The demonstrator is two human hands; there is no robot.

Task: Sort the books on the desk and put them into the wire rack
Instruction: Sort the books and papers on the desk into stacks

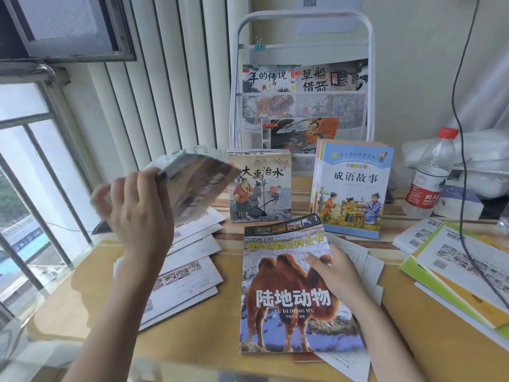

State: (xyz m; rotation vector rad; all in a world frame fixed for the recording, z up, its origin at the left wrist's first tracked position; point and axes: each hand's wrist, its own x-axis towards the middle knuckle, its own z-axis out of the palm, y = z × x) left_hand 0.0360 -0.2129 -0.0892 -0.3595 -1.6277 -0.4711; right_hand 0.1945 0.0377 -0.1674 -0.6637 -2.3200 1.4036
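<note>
Two hands busy. Our left hand (137, 205) grips blurred book (192, 186), lifted off desk (209, 334). Wire rack (301, 86) stands beyond and to right of that grip, slots facing us. Our right hand (334, 274) presses flat on camel book (292, 293), long side pointing toward rack. We think left hand nearer rack.

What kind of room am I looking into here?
Probably a home study corner or child's reading desk: a white wire mesh book rack against the wall, illustrated children's books like the camel-cover animal book on the yellow desk, and a barred window alongside.
</note>
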